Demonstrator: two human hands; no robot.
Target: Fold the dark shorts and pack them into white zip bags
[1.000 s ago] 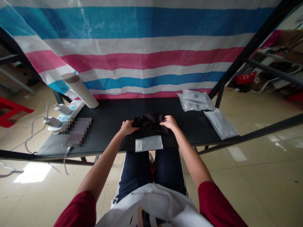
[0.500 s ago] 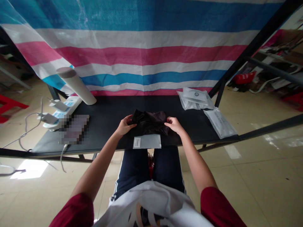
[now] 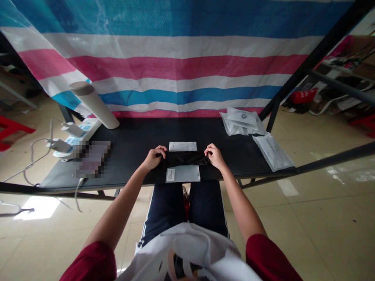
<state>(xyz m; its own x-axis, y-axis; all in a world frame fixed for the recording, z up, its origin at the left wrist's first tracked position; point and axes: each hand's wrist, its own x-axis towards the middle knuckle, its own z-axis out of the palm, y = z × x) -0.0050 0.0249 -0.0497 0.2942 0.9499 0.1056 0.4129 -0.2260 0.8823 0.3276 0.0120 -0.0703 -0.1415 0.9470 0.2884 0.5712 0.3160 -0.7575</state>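
Note:
A dark cloth [image 3: 185, 158], folded into a narrow band, is stretched sideways between my two hands over the black table. My left hand [image 3: 154, 158] pinches its left end, and my right hand [image 3: 215, 156] grips the right end with fingers curled. What kind of garment the cloth is, I cannot tell. In front of it, near the table edge, lies a flat frosted plastic bag [image 3: 187, 174] with a small white label. Behind the cloth a pale flat packet [image 3: 183, 146] shows, its lower part covered.
On the right of the black table [image 3: 140, 134] lie several filled white packets [image 3: 241, 119] in a pile and another packet [image 3: 272, 151] near the corner. At left are a white bottle [image 3: 95, 105], a power strip [image 3: 80, 136] with chargers, and a blurred-out phone-like object [image 3: 92, 158].
The dark cloth went from a wider, crumpled shape to a narrow band, its far edge coming nearer to me. The pale packet behind it is now uncovered. Both hands keep their grip.

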